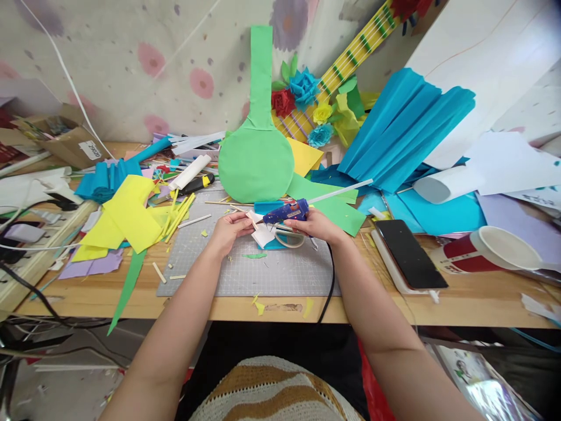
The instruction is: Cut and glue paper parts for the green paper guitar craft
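Note:
My right hand grips a blue hot glue gun with a white glue stick poking out of its back and a black cord hanging off the table edge. Its nozzle points left at a small white paper piece, which my left hand pinches over the grey cutting mat. A blue paper scrap and scissors lie under the gun.
A green guitar-shaped paper cutout leans behind the mat, with paper flowers and pleated blue paper. Yellow paper and sticks lie left. A dark phone and a red cup on its side lie right.

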Action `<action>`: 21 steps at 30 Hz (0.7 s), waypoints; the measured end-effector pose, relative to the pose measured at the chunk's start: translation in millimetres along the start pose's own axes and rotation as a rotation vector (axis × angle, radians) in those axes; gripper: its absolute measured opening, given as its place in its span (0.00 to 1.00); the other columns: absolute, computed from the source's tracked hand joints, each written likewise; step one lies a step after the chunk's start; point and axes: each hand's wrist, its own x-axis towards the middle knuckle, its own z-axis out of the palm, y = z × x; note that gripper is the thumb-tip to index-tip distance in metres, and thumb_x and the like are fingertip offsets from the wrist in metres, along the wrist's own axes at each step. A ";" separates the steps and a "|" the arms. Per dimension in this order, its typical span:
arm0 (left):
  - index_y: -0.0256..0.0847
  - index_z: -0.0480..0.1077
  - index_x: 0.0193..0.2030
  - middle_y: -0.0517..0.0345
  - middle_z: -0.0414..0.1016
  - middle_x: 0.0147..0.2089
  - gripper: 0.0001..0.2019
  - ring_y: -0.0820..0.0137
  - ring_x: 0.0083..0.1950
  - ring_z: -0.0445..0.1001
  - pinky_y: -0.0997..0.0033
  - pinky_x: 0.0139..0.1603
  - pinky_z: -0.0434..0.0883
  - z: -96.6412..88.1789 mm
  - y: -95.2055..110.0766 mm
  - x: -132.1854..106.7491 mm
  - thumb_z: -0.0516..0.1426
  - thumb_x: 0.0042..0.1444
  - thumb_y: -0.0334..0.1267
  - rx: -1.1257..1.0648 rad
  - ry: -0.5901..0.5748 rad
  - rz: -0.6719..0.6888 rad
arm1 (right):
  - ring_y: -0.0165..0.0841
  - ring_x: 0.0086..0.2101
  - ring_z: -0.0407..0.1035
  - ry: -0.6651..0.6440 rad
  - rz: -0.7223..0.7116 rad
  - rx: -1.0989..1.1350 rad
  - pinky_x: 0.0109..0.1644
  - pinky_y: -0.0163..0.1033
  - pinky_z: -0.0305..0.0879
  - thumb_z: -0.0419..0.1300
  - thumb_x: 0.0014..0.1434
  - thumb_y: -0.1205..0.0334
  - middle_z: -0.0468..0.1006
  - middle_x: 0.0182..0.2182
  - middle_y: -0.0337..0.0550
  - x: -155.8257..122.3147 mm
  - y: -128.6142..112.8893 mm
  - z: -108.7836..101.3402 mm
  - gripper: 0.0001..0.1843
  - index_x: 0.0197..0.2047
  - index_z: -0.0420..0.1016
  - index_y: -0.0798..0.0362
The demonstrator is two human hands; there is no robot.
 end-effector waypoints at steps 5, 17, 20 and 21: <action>0.35 0.73 0.33 0.53 0.77 0.31 0.16 0.70 0.30 0.75 0.63 0.42 0.72 1.9 2.3 -1.9 0.66 0.34 0.36 0.016 -0.014 -0.029 | 0.29 0.25 0.65 0.004 0.004 0.015 0.29 0.35 0.61 0.60 0.42 0.41 0.71 0.21 0.37 2.0 2.1 1.5 0.26 0.35 0.72 0.54; 0.35 0.74 0.33 0.54 0.77 0.30 0.16 0.71 0.30 0.75 0.67 0.38 0.73 -0.3 -0.2 -0.4 0.66 0.35 0.36 0.020 -0.044 -0.028 | 0.30 0.26 0.66 0.032 -0.027 0.009 0.31 0.35 0.61 0.59 0.44 0.42 0.72 0.22 0.38 6.6 2.3 6.0 0.25 0.37 0.73 0.54; 0.35 0.74 0.34 0.54 0.77 0.31 0.16 0.71 0.30 0.75 0.67 0.38 0.73 -0.9 -1.0 -0.2 0.66 0.35 0.37 0.024 -0.049 -0.030 | 0.29 0.25 0.65 0.032 -0.023 0.010 0.31 0.35 0.61 0.59 0.45 0.42 0.72 0.21 0.38 7.1 0.9 6.8 0.25 0.37 0.72 0.54; 0.35 0.74 0.34 0.53 0.77 0.31 0.16 0.71 0.30 0.75 0.66 0.39 0.73 -0.9 -1.2 -0.2 0.66 0.35 0.37 0.024 -0.052 -0.030 | 0.29 0.25 0.65 0.032 -0.018 0.012 0.30 0.34 0.60 0.59 0.45 0.42 0.71 0.21 0.37 7.1 0.2 6.9 0.25 0.36 0.72 0.54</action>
